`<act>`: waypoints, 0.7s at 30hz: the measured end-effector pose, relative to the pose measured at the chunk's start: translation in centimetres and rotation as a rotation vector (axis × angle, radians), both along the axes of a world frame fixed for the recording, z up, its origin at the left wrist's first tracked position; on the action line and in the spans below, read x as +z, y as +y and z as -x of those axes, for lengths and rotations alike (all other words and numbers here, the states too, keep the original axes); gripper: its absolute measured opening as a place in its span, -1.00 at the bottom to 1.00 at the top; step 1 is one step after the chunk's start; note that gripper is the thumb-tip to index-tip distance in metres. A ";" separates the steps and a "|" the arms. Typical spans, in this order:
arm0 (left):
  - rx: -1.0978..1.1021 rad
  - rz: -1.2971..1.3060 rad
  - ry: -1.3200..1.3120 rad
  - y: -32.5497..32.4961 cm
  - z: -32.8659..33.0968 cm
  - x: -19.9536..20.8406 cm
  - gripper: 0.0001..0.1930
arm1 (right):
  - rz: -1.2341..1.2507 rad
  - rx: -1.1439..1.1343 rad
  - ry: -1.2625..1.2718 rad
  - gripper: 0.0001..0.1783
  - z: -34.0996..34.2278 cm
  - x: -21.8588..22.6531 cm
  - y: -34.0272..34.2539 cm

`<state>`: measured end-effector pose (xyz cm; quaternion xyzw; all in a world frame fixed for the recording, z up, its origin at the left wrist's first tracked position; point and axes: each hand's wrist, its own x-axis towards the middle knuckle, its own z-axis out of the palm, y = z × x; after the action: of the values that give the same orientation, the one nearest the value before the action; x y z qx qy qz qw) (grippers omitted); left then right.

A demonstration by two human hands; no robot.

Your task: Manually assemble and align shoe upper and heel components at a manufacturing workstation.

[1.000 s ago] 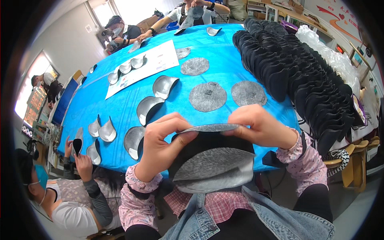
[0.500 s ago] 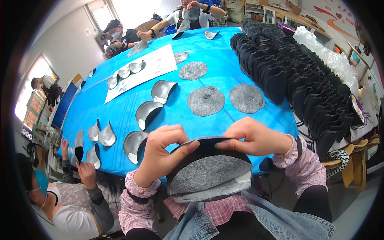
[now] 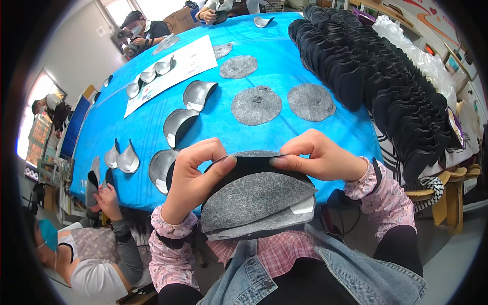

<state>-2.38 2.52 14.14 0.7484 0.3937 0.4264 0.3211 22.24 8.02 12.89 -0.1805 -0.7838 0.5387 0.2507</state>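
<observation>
In front of my chest I hold a curved felt pad (image 3: 259,195), black on its upper band and mottled grey on the face turned toward me. A small white tag (image 3: 303,207) shows at its right side. My left hand (image 3: 195,175) pinches the top edge at the left, thumb on the near side. My right hand (image 3: 315,157) pinches the same edge farther right, also thumb near. Both hands are closed on it, and their fingertips behind the edge are hidden. Beyond my hands, flat grey felt rounds (image 3: 256,105) lie on the blue-covered table (image 3: 218,127).
Rows of stacked black pads (image 3: 376,96) fill the table's right side. Several curved grey pads (image 3: 180,124) stand left of my hands, others on a white sheet (image 3: 198,66). A co-worker (image 3: 96,244) sits close at lower left, and more people work at the far edge.
My hands and the pad have shifted slightly left in view, still gripped the same way. At lower left the co-worker's hands have come together around a pad. The far person's hands are lower.
</observation>
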 end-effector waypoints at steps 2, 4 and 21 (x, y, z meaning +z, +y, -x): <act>0.043 0.081 -0.027 -0.2 -0.3 -0.1 -0.76 | -0.070 0.003 -0.016 -0.69 0.1 -0.4 -0.1; 0.037 -0.013 0.060 0.0 -0.7 -0.7 -0.77 | -0.342 -0.102 0.098 -0.78 0.7 -0.8 -0.1; 0.512 -0.103 -0.189 3.7 -2.4 -1.7 -0.60 | 0.706 0.084 0.700 -0.49 -2.2 -5.4 1.5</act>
<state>0.02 6.24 12.44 0.5966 0.5161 0.5812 0.1998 24.47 9.54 7.53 -0.0312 -0.4290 0.8092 0.4003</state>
